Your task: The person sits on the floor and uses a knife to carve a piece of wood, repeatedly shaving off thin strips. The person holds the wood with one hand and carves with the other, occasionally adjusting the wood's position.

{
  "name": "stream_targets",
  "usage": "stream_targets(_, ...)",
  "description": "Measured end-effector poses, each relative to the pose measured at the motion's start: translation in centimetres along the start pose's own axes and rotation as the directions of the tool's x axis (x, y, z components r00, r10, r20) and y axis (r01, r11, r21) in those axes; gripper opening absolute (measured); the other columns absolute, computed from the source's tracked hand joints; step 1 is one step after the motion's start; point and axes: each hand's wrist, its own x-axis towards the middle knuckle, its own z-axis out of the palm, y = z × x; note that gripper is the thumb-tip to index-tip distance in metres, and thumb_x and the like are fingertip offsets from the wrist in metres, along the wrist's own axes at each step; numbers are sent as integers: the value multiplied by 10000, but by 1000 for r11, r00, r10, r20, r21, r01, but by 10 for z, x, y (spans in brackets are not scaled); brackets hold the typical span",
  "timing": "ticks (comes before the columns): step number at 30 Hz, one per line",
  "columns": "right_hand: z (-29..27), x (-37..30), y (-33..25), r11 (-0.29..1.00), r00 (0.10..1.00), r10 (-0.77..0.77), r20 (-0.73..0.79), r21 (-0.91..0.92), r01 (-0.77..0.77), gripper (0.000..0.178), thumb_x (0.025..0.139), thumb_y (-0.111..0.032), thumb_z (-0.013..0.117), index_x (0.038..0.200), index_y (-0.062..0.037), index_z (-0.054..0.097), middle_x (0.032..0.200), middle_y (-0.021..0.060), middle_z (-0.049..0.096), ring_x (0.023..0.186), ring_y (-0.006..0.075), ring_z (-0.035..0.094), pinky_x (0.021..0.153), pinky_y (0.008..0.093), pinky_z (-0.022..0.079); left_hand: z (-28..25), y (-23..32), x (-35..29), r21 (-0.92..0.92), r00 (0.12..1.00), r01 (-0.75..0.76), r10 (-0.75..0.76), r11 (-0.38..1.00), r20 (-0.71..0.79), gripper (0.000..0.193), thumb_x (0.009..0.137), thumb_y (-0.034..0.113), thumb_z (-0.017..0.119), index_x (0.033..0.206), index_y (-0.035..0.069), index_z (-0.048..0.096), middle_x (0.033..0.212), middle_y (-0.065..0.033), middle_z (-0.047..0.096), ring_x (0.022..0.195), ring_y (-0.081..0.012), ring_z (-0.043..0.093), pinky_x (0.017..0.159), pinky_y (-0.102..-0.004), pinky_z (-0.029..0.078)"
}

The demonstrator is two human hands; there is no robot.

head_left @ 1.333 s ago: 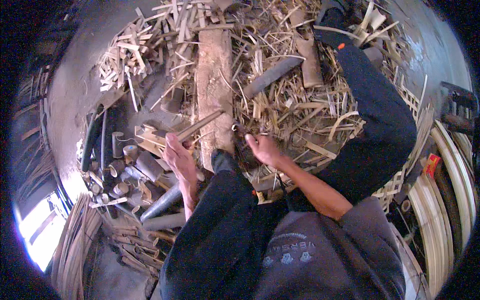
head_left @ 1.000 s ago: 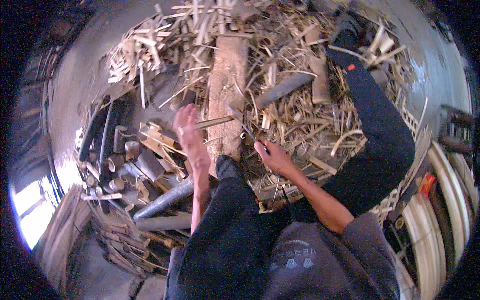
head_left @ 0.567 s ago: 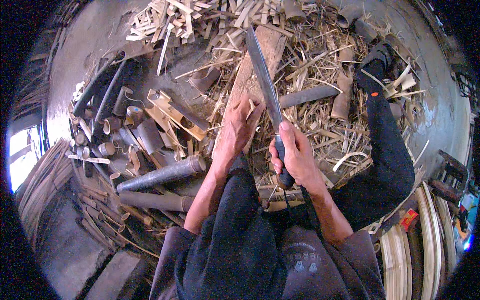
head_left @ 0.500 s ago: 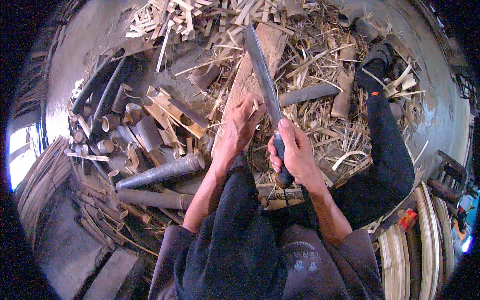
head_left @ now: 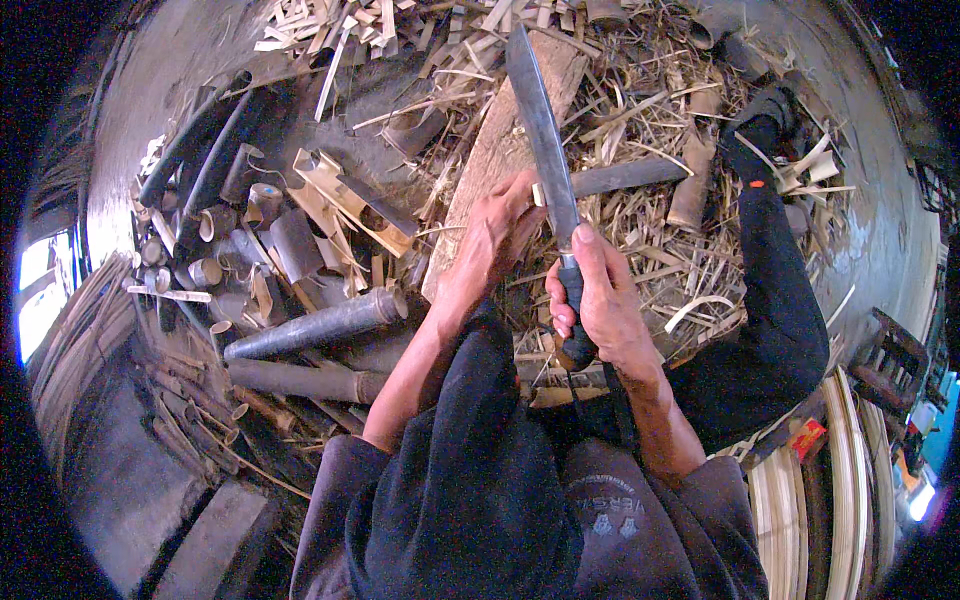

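Observation:
My right hand (head_left: 600,300) is wrapped round the dark handle of a machete (head_left: 548,135), its long blade pointing away and slightly left. Close by on the left, my left hand (head_left: 500,222) is closed on a split bamboo piece; a pale end (head_left: 538,194) shows at its fingertips beside the blade. A dark-skinned length (head_left: 640,176) of split bamboo sticks out to the right beyond the blade; where the two meet is hidden by the machete. Beneath my left hand a rough wooden plank (head_left: 480,180) lies slanting away from me.
Bamboo shavings (head_left: 640,270) spread around the plank. Cut bamboo tubes (head_left: 310,330) and split pieces (head_left: 350,205) crowd the left. Pale strips (head_left: 385,30) are heaped at the far side. My right leg (head_left: 780,270) stretches along the right, near bundled long strips (head_left: 850,480).
The view has shifted slightly. My left hand and the bamboo piece have turned a little, so its pale end shows more clearly by the blade. Both hands keep their hold.

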Motion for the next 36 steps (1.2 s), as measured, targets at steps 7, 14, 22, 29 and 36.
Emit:
stream_targets(7,-2,0,-2,999,999,9,34,-48,-8,372,990,-439,367,878,-90,426,582,17,484,410,95,454,365,250,364,1,-12,0,-45,999,17,-15,999,31,276,786,-18,603,1047,51,544,876,-173,586,830,-384,588,702,-420,476)
stream_targets(14,3,-3,-5,998,1000,17,14,-63,-16,378,991,-440,364,886,-83,431,570,16,474,410,93,452,367,251,366,3,-15,-2,-37,1000,10,-10,999,25,304,772,-36,600,1059,51,551,880,-178,587,829,-367,595,704,-403,486)
stream_targets(22,6,-2,-1,993,999,-50,-2,-109,49,380,989,-437,372,925,-78,480,561,1,460,414,87,440,374,233,373,0,-8,-1,-19,995,80,-78,997,60,305,759,-31,608,1044,56,542,871,-171,589,822,-368,591,683,-406,484)
stream_targets(29,5,-1,7,897,962,-273,14,-358,259,493,991,-427,374,1333,-75,423,598,-2,450,443,62,416,402,216,366,-2,8,2,127,1000,-26,24,992,13,247,774,-8,607,1002,56,536,850,-164,579,829,-375,592,675,-408,487)
stream_targets(36,8,-7,-5,871,955,-297,9,-407,275,500,999,-369,370,1402,-74,373,642,-6,435,498,68,428,440,224,375,3,0,3,12,999,33,-33,999,17,183,817,32,585,988,49,522,848,-166,565,804,-389,576,691,-414,480)
